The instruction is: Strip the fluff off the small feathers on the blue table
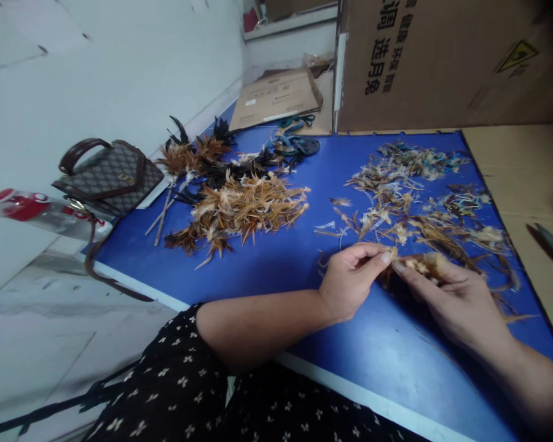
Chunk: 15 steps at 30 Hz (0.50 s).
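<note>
My left hand (352,279) is closed in a pinch, thumb against forefinger, at the left end of a brown feather bunch (417,264). Around that bunch my right hand (461,298) is closed too, its thumb pointing at the left thumb. Both hands hover just over the near right part of the blue tabletop (364,362). Just beyond them lie loose feathers and pale scraps (400,227). Left of the hands, golden-brown feather bunches (251,205) are heaped together, their pale tied ends mostly facing right.
At the left edge sit a patterned handbag (115,172) and a red-labelled bottle (46,212). Dark feathers (221,172) and blue-green cords (295,138) lie farther back. Flat cardboard (276,95) and a large carton (442,67) stand behind. Scissor blades (550,245) show at right.
</note>
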### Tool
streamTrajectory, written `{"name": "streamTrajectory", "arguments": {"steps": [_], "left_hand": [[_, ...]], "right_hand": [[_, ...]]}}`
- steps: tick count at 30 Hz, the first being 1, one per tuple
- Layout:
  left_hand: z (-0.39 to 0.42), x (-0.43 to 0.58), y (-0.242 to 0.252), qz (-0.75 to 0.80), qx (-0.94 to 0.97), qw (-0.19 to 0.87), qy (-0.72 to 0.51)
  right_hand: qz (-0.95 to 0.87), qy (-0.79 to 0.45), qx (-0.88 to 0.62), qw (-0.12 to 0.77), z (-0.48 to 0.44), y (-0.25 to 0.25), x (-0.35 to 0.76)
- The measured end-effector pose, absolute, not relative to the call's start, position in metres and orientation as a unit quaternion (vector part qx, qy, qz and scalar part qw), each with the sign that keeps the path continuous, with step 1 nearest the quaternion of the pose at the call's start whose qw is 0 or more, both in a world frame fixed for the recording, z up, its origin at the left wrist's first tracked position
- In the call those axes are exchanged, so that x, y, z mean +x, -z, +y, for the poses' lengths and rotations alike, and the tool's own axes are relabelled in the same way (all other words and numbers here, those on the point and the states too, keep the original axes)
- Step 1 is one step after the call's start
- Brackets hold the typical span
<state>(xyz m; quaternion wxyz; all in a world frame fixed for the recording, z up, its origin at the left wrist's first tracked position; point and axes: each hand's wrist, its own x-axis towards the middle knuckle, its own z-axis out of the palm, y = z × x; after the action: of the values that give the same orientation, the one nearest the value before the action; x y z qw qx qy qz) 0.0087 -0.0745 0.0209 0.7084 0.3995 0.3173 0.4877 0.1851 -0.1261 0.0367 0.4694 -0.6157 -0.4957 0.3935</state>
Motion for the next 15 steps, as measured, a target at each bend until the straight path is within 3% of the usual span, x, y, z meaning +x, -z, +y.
{"name": "streamTrajectory", "arguments": {"steps": [10,15], "left_hand": [[-0.072,0.005,-0.024,0.306,0.432,0.698,-0.481],[-0.063,0.001,-0.031,0.322,0.405,0.693,-0.502]], "right_hand": [[-0.517,-0.402,-0.615,0.439,-0.124,-0.039,0.192],[-0.484,-0.254,-0.693,0.469,-0.119,-0.049,0.217]]}}
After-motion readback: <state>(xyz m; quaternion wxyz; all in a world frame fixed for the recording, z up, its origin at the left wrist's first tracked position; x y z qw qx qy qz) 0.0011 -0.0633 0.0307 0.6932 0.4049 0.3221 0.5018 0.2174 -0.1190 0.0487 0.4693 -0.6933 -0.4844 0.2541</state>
